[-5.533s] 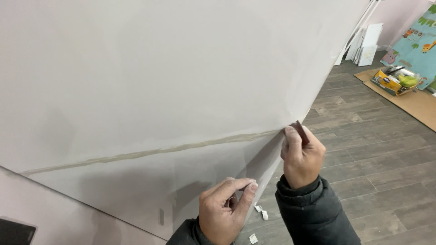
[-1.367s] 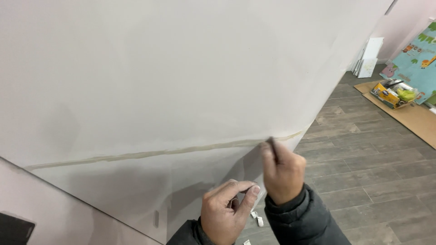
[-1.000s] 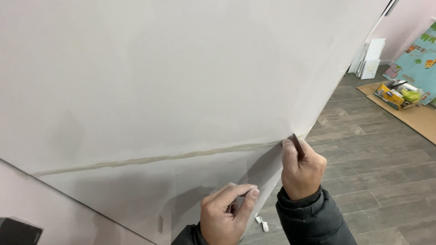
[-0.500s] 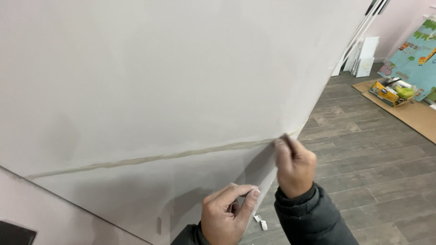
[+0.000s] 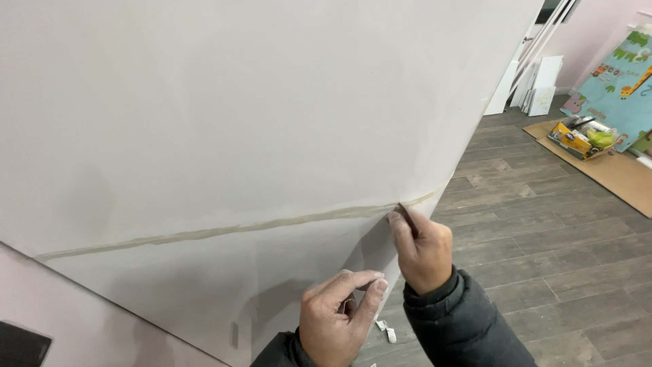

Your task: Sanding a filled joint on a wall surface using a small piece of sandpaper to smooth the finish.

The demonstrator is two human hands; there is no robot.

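- Our right hand [image 5: 424, 251] is closed into a loose fist, its thumb and forefinger pinching a small dark tool [image 5: 406, 214] whose kind we cannot tell; the tip rests on the wall right at the seam.
- The seam [image 5: 238, 228] is a pale tan strip of filler that runs across the white wall [image 5: 258, 102] from about 9 o'clock at the lower left up to about 3 o'clock, where it ends at the wall's outer corner just past our right hand.
- Our left hand [image 5: 337, 316] sits lower, at about 6 o'clock in view, fingers curled with the thumb pressed towards the forefinger; it seems to pinch something small, but we cannot tell what.
- The left hand is near the wall's lower part, just beside the right wrist, and we cannot tell whether it touches the wall.
- Both arms wear dark jacket sleeves [image 5: 462, 326].
- On the grey wood-plank floor [image 5: 543, 231], small white scraps [image 5: 387, 331] lie between our two hands as seen from above.
- At about 2 o'clock, well apart from us, a flat sheet of cardboard [image 5: 611, 173] lies on the floor with an open tray of yellow and green items [image 5: 581, 134] on it.
- Behind it a colourful play mat [image 5: 621, 81] leans against a pink wall, and white boards [image 5: 540, 85] stand near the corner.
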